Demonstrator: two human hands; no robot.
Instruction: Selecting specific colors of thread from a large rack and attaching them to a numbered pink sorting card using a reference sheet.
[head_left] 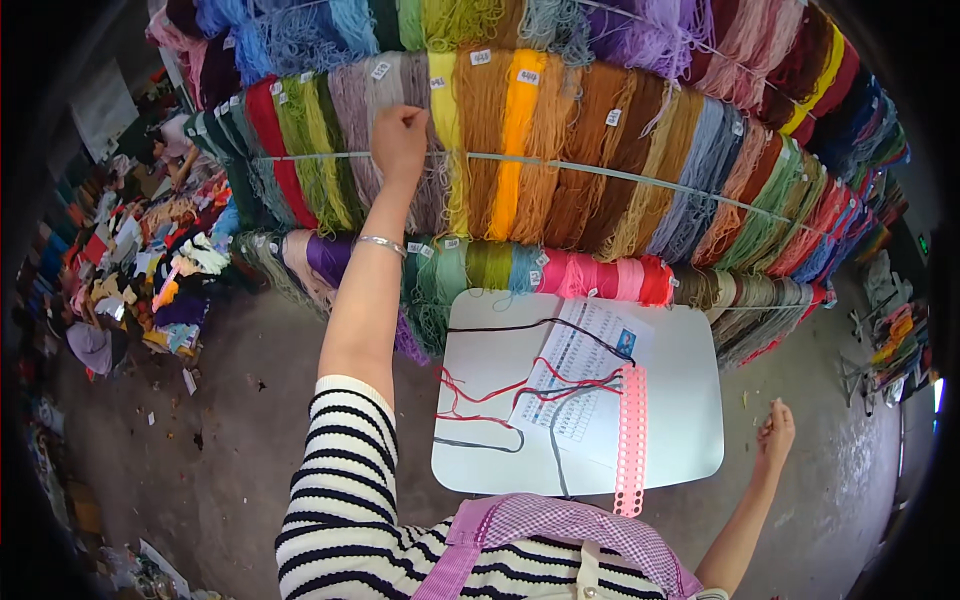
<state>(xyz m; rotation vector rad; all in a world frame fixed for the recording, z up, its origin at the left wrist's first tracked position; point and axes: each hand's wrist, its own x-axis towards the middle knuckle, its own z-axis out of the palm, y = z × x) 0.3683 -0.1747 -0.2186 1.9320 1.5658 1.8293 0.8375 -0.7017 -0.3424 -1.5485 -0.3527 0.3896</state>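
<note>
My left hand (400,145) is raised to the hanging skeins of thread, in front of the grey-mauve skeins (352,125) and just left of a yellow skein (446,110). Its fingers are pinched together; whatever they hold is too small to tell. Off the right side of a small white table (690,400), my right hand (775,432) hangs in the air with curled fingers, and I cannot make out anything in them. A pink strip with punched holes (632,435) lies on the table, overhanging its near edge. Black, red and grey threads (570,385) run from its upper end.
Under the threads lies a printed chart (580,340). Rows of colourful skeins stretch across racks, held by a pale strap (590,172). Heaps of fabric and yarn (165,290) cover the left side, where another person's arm (185,165) shows. More yarn (895,330) stands at right.
</note>
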